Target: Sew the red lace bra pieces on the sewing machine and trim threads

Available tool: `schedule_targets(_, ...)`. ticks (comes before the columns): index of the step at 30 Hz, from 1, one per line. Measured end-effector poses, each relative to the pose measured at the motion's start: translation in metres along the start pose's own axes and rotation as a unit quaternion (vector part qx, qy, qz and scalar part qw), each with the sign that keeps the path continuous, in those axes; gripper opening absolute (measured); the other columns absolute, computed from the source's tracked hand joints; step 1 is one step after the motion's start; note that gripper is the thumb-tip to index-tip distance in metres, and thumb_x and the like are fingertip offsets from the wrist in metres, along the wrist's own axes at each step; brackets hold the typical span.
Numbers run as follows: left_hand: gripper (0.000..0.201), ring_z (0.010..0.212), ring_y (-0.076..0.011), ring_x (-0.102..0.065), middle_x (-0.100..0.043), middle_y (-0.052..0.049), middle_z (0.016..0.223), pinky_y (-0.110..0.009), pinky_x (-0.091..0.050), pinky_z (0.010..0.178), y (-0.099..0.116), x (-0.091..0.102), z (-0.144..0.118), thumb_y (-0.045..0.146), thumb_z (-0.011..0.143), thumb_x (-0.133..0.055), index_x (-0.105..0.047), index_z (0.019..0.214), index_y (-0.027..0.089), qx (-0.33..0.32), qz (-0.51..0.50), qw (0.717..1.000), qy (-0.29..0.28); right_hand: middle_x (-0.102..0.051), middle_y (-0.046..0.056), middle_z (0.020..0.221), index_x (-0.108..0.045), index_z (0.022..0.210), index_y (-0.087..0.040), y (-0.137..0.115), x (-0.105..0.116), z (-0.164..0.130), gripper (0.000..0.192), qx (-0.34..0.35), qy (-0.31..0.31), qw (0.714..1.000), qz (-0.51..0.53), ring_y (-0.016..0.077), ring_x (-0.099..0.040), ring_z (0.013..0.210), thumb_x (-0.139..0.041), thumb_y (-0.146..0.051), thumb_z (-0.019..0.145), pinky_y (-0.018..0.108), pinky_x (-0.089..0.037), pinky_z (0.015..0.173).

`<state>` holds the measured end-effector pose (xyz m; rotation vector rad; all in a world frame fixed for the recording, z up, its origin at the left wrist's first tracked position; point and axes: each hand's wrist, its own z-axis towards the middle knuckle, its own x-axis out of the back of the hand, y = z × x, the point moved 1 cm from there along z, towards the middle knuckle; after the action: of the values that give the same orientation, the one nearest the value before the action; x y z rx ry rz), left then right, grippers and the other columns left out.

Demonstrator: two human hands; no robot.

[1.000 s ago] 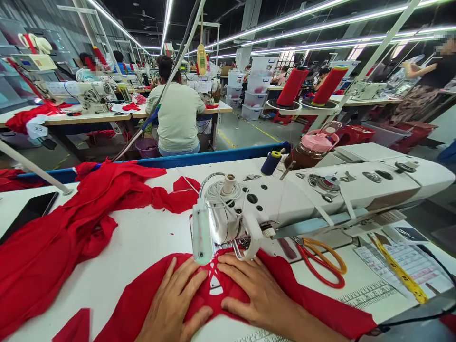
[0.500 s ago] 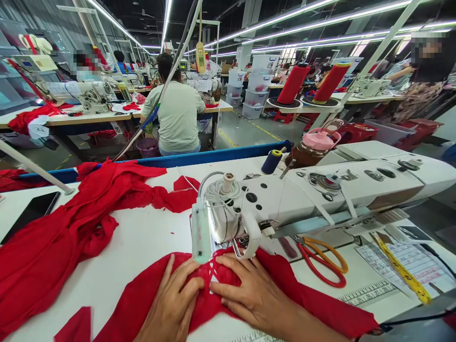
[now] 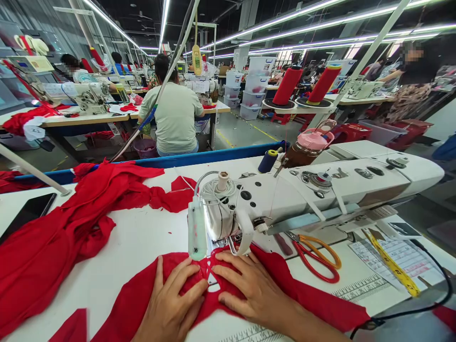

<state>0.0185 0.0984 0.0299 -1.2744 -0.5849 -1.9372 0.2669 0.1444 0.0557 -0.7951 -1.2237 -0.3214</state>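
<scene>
Red fabric [image 3: 133,289] lies under the needle end of a white sewing machine [image 3: 281,199]. My left hand [image 3: 174,297] rests flat on the fabric left of the needle area, its fingers stretched and spread. On the right side my right hand [image 3: 249,287] presses down on the same cloth with extended fingers. Between the two hands, an opening in the cloth shows crossing red strips and white beneath. A pale green guard [image 3: 197,232] hangs in front of the machine head. The needle and presser foot are mostly hidden.
Piled red cloth [image 3: 71,228] covers the left side, beside a black phone [image 3: 26,213]. Scissors [image 3: 317,256], a yellow tape measure [image 3: 392,263] and a written sheet [image 3: 388,261] lie right. Behind stand a navy thread spool [image 3: 267,161] and a pink-lidded jug [image 3: 309,145]. A person [image 3: 174,114] sits ahead.
The opening between my hands has widened and shows more white. My left fingers have shifted slightly on the fabric. The whole view has moved a little; both hands stay on the cloth.
</scene>
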Motion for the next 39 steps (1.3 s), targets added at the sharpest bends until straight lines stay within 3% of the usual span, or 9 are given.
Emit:
schedule_targets(5, 0.041, 0.133, -0.0232, -0.052, -0.063, -0.007, 0.13, -0.059, 0.009, 0.121, 0.001, -0.003, -0.002, 0.02, 0.095, -0.057, -0.057, 0.135, 0.03, 0.008, -0.031, 0.999, 0.008, -0.055, 0.009, 0.144, -0.057, 0.137, -0.028, 0.001, -0.001, -0.001, 0.046, -0.003, -0.007, 1.0, 0.0, 0.0292, -0.058, 0.121, -0.065, -0.042, 0.093, 0.054, -0.036, 0.112)
schedule_targets(10, 0.033, 0.132, -0.0188, -0.052, -0.064, -0.008, 0.127, -0.056, -0.006, 0.124, 0.004, -0.001, -0.002, 0.012, 0.098, -0.049, -0.057, 0.128, 0.022, 0.092, -0.129, 0.986, 0.054, -0.048, 0.009, 0.15, -0.062, 0.128, -0.038, -0.003, 0.005, -0.001, 0.027, 0.039, -0.041, 0.998, -0.006, 0.0284, -0.052, 0.129, -0.054, -0.036, 0.102, 0.059, -0.035, 0.11)
schedule_targets(17, 0.039, 0.129, -0.0207, -0.056, -0.069, -0.001, 0.115, -0.059, -0.002, 0.124, 0.002, 0.003, 0.0, 0.007, 0.095, -0.049, -0.061, 0.125, 0.029, 0.061, -0.177, 0.981, 0.055, -0.048, 0.013, 0.149, -0.044, 0.146, -0.046, -0.006, 0.009, 0.004, 0.049, 0.051, -0.078, 0.995, -0.022, 0.0312, -0.048, 0.134, -0.055, -0.031, 0.101, 0.06, -0.039, 0.105)
schedule_targets(21, 0.039, 0.125, -0.0198, -0.059, -0.07, 0.0, 0.115, -0.058, 0.006, 0.123, 0.003, 0.002, 0.001, 0.011, 0.096, -0.051, -0.06, 0.128, 0.031, 0.054, -0.153, 0.986, 0.036, -0.05, 0.009, 0.148, -0.05, 0.14, -0.049, -0.003, 0.005, 0.003, 0.038, 0.047, -0.041, 0.998, -0.009, 0.0285, -0.051, 0.13, -0.05, -0.039, 0.104, 0.058, -0.039, 0.106)
schedule_targets(24, 0.038, 0.122, -0.0207, -0.06, -0.07, -0.001, 0.114, -0.06, 0.006, 0.122, 0.007, 0.001, 0.002, 0.013, 0.096, -0.048, -0.063, 0.125, 0.032, 0.059, -0.117, 0.991, 0.028, -0.054, 0.007, 0.145, -0.062, 0.129, -0.038, -0.001, 0.001, 0.001, 0.029, 0.039, -0.011, 0.999, 0.011, 0.0254, -0.056, 0.125, -0.048, -0.043, 0.104, 0.053, -0.037, 0.109)
schedule_targets(28, 0.032, 0.118, -0.0236, -0.063, -0.071, -0.002, 0.111, -0.066, 0.003, 0.12, 0.011, 0.002, 0.005, 0.017, 0.097, -0.051, -0.067, 0.12, 0.031, 0.055, -0.073, 0.995, 0.026, -0.059, 0.009, 0.141, -0.059, 0.132, -0.023, 0.001, 0.001, 0.0, 0.039, 0.022, 0.009, 0.999, 0.028, 0.0238, -0.057, 0.124, -0.053, -0.046, 0.102, 0.045, -0.036, 0.112)
schedule_targets(31, 0.029, 0.124, -0.028, -0.06, -0.069, -0.006, 0.124, -0.069, 0.0, 0.119, 0.011, 0.004, 0.008, 0.02, 0.095, -0.058, -0.068, 0.12, 0.028, 0.023, -0.029, 0.999, 0.032, -0.056, 0.006, 0.145, -0.049, 0.145, -0.027, 0.0, 0.003, 0.002, 0.044, 0.026, -0.014, 0.999, 0.018, 0.0224, -0.055, 0.126, -0.053, -0.039, 0.103, 0.042, -0.037, 0.111)
schedule_targets(35, 0.031, 0.127, -0.0307, -0.058, -0.068, -0.007, 0.131, -0.068, 0.004, 0.12, 0.007, 0.004, 0.008, 0.022, 0.092, -0.063, -0.068, 0.122, 0.025, -0.045, 0.022, 0.998, 0.028, -0.056, 0.006, 0.146, -0.049, 0.146, -0.027, 0.0, 0.003, 0.004, 0.051, 0.01, -0.024, 0.999, 0.02, 0.0236, -0.055, 0.126, -0.06, -0.041, 0.098, 0.043, -0.036, 0.113)
schedule_targets(39, 0.034, 0.13, -0.0283, -0.056, -0.066, -0.003, 0.134, -0.064, 0.01, 0.12, 0.003, 0.002, 0.005, 0.029, 0.094, -0.063, -0.065, 0.128, 0.029, -0.028, 0.025, 0.999, 0.01, -0.051, 0.005, 0.15, -0.047, 0.147, -0.028, 0.003, -0.001, 0.003, 0.058, -0.005, -0.034, 0.999, 0.033, 0.0251, -0.053, 0.13, -0.063, -0.047, 0.095, 0.045, -0.032, 0.116)
